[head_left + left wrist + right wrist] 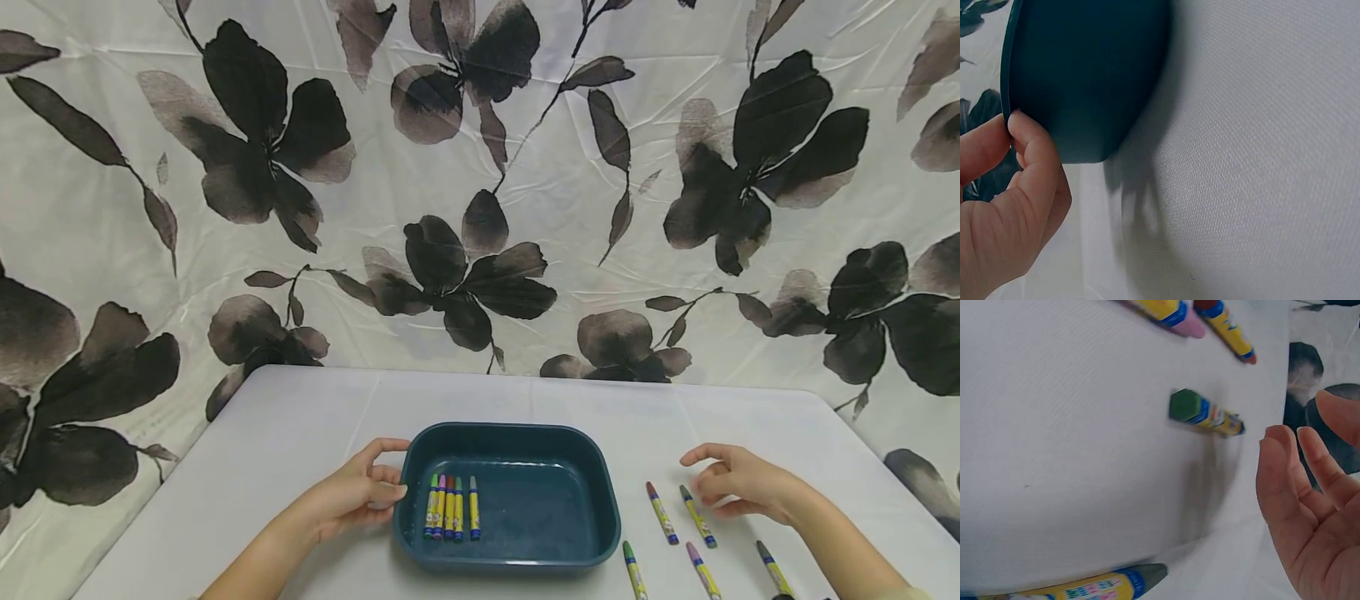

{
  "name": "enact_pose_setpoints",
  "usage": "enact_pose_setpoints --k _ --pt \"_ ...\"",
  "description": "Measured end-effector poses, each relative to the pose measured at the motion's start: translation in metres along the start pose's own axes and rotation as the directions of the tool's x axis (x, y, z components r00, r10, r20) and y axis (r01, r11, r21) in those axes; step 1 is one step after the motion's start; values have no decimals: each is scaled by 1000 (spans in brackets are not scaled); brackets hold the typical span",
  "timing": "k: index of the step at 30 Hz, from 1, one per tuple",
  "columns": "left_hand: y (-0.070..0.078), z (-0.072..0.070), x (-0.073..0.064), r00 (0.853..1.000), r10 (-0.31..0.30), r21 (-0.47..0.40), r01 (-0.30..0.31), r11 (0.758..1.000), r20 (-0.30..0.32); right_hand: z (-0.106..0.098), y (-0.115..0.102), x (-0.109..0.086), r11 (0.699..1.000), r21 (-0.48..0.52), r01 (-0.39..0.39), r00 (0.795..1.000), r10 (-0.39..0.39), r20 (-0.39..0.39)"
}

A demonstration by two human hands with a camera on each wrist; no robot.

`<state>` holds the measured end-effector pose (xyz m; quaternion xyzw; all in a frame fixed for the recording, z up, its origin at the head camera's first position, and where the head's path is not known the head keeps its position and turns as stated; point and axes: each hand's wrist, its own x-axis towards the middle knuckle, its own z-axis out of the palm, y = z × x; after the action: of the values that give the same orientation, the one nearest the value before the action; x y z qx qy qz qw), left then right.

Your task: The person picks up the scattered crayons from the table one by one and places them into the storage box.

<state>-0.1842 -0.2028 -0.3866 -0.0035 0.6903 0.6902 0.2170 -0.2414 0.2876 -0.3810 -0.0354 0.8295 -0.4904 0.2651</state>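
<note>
My left hand [360, 492] pinches the left rim of a dark teal plastic tray [525, 557] between thumb and finger, as the left wrist view also shows with the hand [1016, 200] at the tray's edge. Inside the tray, several crayons [449, 507] in yellow wrappers stand side by side at the left, one [474, 508] slightly apart. Over the table, my right hand [750, 483] has loosely bent fingers and holds nothing. Nearest to it lies a dark green crayon [698, 517], which the right wrist view shows as a green-ended crayon [1207, 414] just beyond the fingertips.
Right of the tray lie a red-brown crayon [662, 514], a green one [633, 571], a pink-purple one [702, 571] and a grey-green one [774, 568]. They rest on a white-covered table [450, 396]. A floral cloth [525, 167] hangs behind its far edge.
</note>
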Motion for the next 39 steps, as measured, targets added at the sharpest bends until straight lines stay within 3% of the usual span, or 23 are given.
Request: enact_pose_setpoints --k 11,17,23,32,39 --pt "-3 -2 1 1000 5 -10 -5 1000 6 7 15 -1 989 -106 -100 988 86 -127" --pt "-3 -2 1 1000 1 1 -1 1000 -2 14 18 1 990 -108 -86 989 71 -133" --pt "-3 -2 1 1000 -5 -2 5 1000 -3 21 17 0 982 -176 -73 990 50 -129" --pt "-2 -2 1 1000 10 -13 -10 1000 5 29 13 6 960 -256 -110 970 48 -238" --pt "-2 -2 1 1000 8 -9 -8 1000 0 32 13 8 962 -247 -118 966 53 -253"
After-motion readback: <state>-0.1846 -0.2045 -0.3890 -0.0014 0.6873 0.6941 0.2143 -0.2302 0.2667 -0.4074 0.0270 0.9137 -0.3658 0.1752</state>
